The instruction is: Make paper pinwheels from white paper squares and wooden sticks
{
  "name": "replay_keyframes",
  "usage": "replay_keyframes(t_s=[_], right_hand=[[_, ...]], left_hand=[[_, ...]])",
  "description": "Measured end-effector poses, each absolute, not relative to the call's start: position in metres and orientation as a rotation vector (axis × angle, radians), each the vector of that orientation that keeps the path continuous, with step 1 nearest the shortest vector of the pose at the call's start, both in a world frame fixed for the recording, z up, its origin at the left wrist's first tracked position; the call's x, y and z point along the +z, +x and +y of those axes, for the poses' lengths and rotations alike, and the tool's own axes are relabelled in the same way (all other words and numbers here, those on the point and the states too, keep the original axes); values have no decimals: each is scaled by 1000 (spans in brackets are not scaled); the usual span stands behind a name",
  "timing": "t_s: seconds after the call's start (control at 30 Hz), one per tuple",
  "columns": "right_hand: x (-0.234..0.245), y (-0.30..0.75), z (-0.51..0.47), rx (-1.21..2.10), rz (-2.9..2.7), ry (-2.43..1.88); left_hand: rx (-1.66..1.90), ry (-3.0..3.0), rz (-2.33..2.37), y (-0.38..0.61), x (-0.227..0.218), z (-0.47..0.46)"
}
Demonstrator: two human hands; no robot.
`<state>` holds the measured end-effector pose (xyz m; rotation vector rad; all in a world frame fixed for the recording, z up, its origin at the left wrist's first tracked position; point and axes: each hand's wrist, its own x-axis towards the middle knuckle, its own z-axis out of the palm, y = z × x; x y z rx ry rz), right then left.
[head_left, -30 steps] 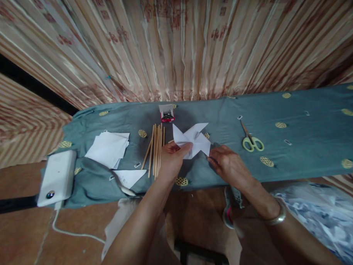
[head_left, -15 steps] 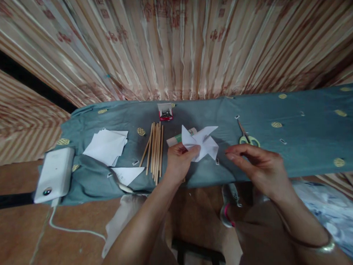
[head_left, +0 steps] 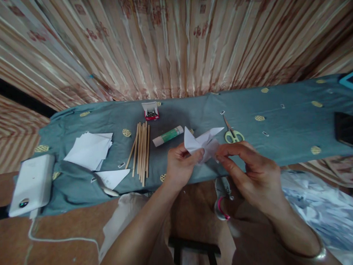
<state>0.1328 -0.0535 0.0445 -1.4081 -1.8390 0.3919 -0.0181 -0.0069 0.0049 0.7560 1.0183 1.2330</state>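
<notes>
A white paper pinwheel (head_left: 204, 141) is held up over the front of the table. My left hand (head_left: 182, 163) is closed on it, with the thumb pressed on its near side and the fingers behind. My right hand (head_left: 247, 170) has its thumb and forefinger pinched together at the pinwheel's right lower blade. Whether those fingertips grip the paper or some small thing is hidden. Behind the pinwheel to the left lies a green and white glue stick (head_left: 168, 136). Scissors (head_left: 233, 134) with light green handles rest beyond my right hand.
Thin wooden sticks (head_left: 141, 149) lie left of my hands, near a small red box (head_left: 151, 112) of metal bits. Farther left are stacked white paper (head_left: 90, 149), a cut paper piece (head_left: 113, 178) and a white power bank (head_left: 33, 184) with a cable. A dark object (head_left: 348, 129) lies far right.
My right hand has come left, from apart to the pinwheel's right blade. The pinwheel is tilted differently in my left hand. The view has shifted right, and the glue stick now shows fully.
</notes>
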Motion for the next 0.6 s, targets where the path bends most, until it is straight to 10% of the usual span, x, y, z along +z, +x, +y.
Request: replay_keyframes(t_s=[0.6], right_hand=[[21,145,-34,844,-1548,-1320]], left_hand=[[1111,881,1046,-8,5,-8]])
